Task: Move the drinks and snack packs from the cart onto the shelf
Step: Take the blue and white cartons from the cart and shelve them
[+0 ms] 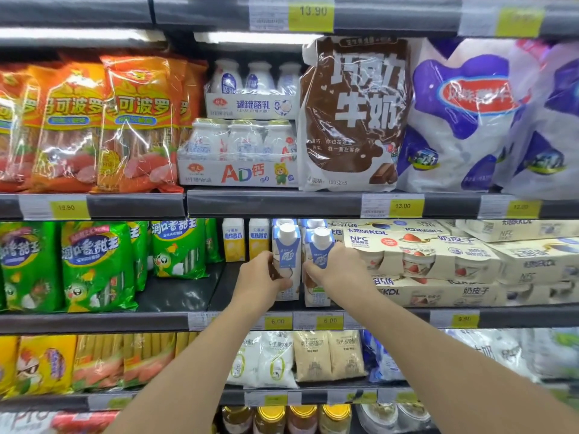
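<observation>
Two blue-white cartons stand side by side at the shelf (175,321) front edge, middle tier. My L hand (261,278) grips the left carton (285,245), fingers curled round it; R hand (336,267) grips the right carton (319,249) likewise. Yellow cartons (233,239) behind, yogurt packs (419,255) just beside on the right.

You're getting bright, even store light from above, with strip lights under the top shelf (219,14) blowing out white. Glare streaks the sausage packs (103,126) and bottle wrap (241,142). Edges bow and smear, especially the right-side bags (501,120); the bottom corners go soft.
</observation>
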A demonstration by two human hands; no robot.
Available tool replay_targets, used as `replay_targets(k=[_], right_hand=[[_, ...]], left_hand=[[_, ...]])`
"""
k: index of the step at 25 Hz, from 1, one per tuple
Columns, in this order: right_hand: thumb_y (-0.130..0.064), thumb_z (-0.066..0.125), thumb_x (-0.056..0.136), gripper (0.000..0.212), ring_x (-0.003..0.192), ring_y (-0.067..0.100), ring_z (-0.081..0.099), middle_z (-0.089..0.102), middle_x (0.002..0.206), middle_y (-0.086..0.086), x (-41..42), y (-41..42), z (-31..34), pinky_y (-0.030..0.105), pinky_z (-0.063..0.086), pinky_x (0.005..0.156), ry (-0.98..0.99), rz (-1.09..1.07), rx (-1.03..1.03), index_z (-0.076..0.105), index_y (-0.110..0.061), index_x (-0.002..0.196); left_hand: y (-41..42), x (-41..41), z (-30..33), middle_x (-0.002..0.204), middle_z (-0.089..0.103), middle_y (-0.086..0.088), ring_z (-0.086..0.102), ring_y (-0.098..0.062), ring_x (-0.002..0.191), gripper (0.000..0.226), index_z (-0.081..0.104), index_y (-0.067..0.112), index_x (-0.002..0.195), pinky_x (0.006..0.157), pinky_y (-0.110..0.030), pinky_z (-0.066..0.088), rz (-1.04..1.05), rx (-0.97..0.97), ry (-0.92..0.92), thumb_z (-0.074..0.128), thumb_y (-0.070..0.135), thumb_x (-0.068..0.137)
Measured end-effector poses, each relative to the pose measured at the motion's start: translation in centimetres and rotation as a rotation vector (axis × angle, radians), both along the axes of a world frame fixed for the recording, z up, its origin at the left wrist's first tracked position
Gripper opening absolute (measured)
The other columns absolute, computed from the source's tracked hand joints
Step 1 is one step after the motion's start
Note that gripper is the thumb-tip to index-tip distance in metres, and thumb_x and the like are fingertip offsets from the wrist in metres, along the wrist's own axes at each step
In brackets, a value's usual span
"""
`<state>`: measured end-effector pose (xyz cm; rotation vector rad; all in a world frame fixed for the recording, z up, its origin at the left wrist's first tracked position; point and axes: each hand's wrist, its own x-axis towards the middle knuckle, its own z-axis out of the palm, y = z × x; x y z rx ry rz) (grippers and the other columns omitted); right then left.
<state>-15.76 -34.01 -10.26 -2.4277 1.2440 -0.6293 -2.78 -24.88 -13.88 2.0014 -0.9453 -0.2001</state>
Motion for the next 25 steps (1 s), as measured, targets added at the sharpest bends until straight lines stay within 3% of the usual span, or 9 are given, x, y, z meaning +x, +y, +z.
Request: replay_targets(k=[7, 12, 15, 18, 19, 21, 23, 25], right_hand=[[-0.054, 0.063, 0.088, 0.055, 0.097, 0.028, 0.064, 0.06, 0.111, 0.013, -0.1, 0.1, -0.2, 0.039, 0.057, 0.081, -0.046, -0.002, 0.015, 0.052, -0.007, 0.114], [-0.062, 0.06, 0.086, 0.062, 0.086, 0.023, 0.063, 0.063, 0.096, 0.009, -2.1, 0.2, 0.2, 0.032, 0.051, 0.068, 0.016, 0.054, -0.034, 0.057, -0.002, 0.099], [-0.066, 0.057, 0.086, 0.06, 0.084, 0.022, 0.065, 0.068, 0.09, 0.006, -4.4, -0.1, 1.1, 0.033, 0.053, 0.067, 0.015, 0.072, -0.073, 0.063, -0.007, 0.094], [-0.058, 0.055, 0.092, 0.047, 0.085, 0.021, 0.066, 0.071, 0.089, 0.003, -7.8, -0.4, 1.9, 0.037, 0.056, 0.075, -0.007, 0.064, -0.142, 0.069, -0.013, 0.096], [-0.056, 0.054, 0.093, 0.045, 0.088, 0.021, 0.067, 0.071, 0.092, 0.003, -9.1, -0.5, 2.1, 0.038, 0.056, 0.077, -0.008, 0.049, -0.173, 0.068, -0.015, 0.101], [-0.056, 0.053, 0.094, 0.05, 0.106, 0.024, 0.064, 0.07, 0.113, 0.006, -12.1, -0.9, 1.8, 0.038, 0.053, 0.088, 0.044, -0.002, -0.244, 0.063, -0.017, 0.122], [-0.06, 0.051, 0.093, 0.069, 0.132, 0.027, 0.05, 0.054, 0.144, 0.009, -15.5, -1.6, 1.1, 0.04, 0.043, 0.105, 0.188, -0.046, -0.313, 0.043, -0.018, 0.148], [-0.065, 0.049, 0.091, 0.085, 0.149, 0.028, 0.029, 0.03, 0.162, 0.01, -20.1, -2.5, 0.2, 0.044, 0.028, 0.118, 0.351, -0.116, -0.315, 0.023, -0.019, 0.157]], left_hand=[[0.0, -0.3, 0.1, 0.101, 0.069, 0.004, 0.063, -0.011, 0.087, 0.035, 0.062, 0.019, 0.106, 0.06, -0.017, 0.042, 0.009, 0.006, -0.003, 0.082, 0.019, 0.076], [1.4, -1.5, 0.2, 0.118, 0.063, 0.001, 0.061, -0.02, 0.105, 0.054, 0.052, 0.016, 0.122, 0.085, -0.033, 0.051, 0.055, 0.079, 0.047, 0.08, 0.03, 0.079], [3.9, -3.3, 1.1, 0.121, 0.053, -0.004, 0.051, -0.022, 0.113, 0.052, 0.05, 0.013, 0.125, 0.094, -0.034, 0.046, 0.123, 0.114, -0.181, 0.066, 0.044, 0.088], [5.3, -7.0, 4.5, 0.105, 0.055, 0.004, 0.053, -0.014, 0.1, 0.033, 0.056, 0.017, 0.114, 0.085, -0.025, 0.043, -0.072, 0.016, -0.391, 0.058, 0.043, 0.093], [4.9, -8.2, 5.4, 0.108, 0.056, 0.005, 0.054, -0.014, 0.103, 0.034, 0.056, 0.018, 0.116, 0.087, -0.025, 0.044, -0.172, 0.032, -0.437, 0.057, 0.044, 0.093], [2.9, -10.7, 6.5, 0.133, 0.051, 0.0, 0.046, -0.019, 0.126, 0.054, 0.046, 0.016, 0.136, 0.103, -0.032, 0.039, -0.365, 0.183, -0.57, 0.053, 0.049, 0.094], [0.4, -12.9, 6.5, 0.154, 0.034, -0.008, 0.027, -0.025, 0.143, 0.074, 0.026, 0.013, 0.151, 0.117, -0.041, 0.026, -0.499, 0.344, -0.73, 0.049, 0.054, 0.094], [-2.3, -15.5, 5.9, 0.159, 0.025, -0.011, 0.021, -0.029, 0.147, 0.083, 0.019, 0.012, 0.154, 0.12, -0.048, 0.02, -0.588, 0.422, -0.853, 0.048, 0.059, 0.092]])
